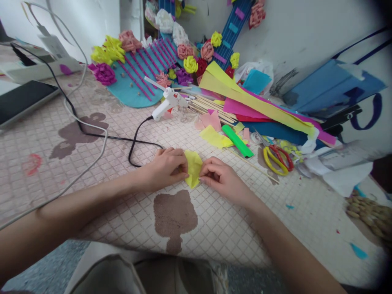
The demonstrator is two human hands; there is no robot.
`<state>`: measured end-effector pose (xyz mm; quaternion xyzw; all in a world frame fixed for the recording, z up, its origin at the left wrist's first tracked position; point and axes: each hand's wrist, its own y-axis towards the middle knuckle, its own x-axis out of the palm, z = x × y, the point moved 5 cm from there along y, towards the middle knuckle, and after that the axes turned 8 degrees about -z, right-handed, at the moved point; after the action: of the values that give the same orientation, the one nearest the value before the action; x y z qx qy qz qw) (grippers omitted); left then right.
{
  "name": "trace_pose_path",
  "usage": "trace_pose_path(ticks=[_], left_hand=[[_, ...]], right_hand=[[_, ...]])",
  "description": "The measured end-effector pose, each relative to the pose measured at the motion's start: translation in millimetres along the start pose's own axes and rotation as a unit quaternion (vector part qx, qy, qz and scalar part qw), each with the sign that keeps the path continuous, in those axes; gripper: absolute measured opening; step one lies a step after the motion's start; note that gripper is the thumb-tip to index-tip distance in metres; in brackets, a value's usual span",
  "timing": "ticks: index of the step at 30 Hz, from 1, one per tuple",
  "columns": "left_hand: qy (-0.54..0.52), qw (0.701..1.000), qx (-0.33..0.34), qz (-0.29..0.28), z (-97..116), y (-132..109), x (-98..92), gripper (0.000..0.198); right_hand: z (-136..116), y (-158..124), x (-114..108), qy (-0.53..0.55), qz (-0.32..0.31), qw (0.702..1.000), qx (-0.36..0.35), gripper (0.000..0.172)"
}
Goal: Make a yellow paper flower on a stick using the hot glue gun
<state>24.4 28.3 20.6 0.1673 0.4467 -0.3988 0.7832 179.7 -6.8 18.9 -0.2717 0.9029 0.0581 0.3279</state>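
Observation:
A small piece of yellow crepe paper (192, 168) is stretched between my two hands, just above the patterned tablecloth. My left hand (168, 169) pinches its left edge, fingers curled over it. On the opposite edge, the thumb and fingers of my right hand (223, 178) close on the paper. Beyond the hands lies a white glue gun (168, 104), its black cord running to the left. A green utility knife (237, 141) rests to the upper right, beside yellow paper scraps (216, 137).
Scissors with yellow and red handles (277, 159) and a thin stick (254, 165) lie right. Behind are wooden sticks (211, 109), folded crepe sheets (254, 98) and a blue board with paper flowers (134, 87). A dark-screened device (26, 102) and a white cable (94, 159) occupy the left.

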Motion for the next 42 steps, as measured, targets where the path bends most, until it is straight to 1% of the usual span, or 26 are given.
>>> trace_pose_path(ticks=[5, 8, 17, 27, 33, 42], left_hand=[[0.015, 1.0, -0.005, 0.011, 0, 0, 1.7, 0.009], [0.018, 1.0, -0.005, 0.014, 0, 0, 2.9, 0.008], [0.028, 0.999, -0.015, 0.036, 1, 1, 3.6, 0.01], [0.043, 0.998, -0.006, 0.054, 0, 0, 6.4, 0.01], [0.042, 0.997, -0.001, 0.058, 1, -1, 6.7, 0.01], [0.036, 0.998, -0.01, 0.055, 2, -1, 6.2, 0.006]], right_hand=[[-2, 2, 4, -0.041, 0.05, 0.998, 0.015, 0.012], [-3, 2, 7, -0.059, 0.062, 0.996, 0.021, 0.013], [-3, 2, 9, -0.074, 0.069, 0.994, 0.028, 0.011], [-5, 2, 11, -0.096, 0.079, 0.991, 0.042, 0.013], [-6, 2, 12, -0.11, 0.081, 0.99, 0.044, 0.011], [-7, 1, 13, -0.109, 0.089, 0.989, 0.043, 0.013]])
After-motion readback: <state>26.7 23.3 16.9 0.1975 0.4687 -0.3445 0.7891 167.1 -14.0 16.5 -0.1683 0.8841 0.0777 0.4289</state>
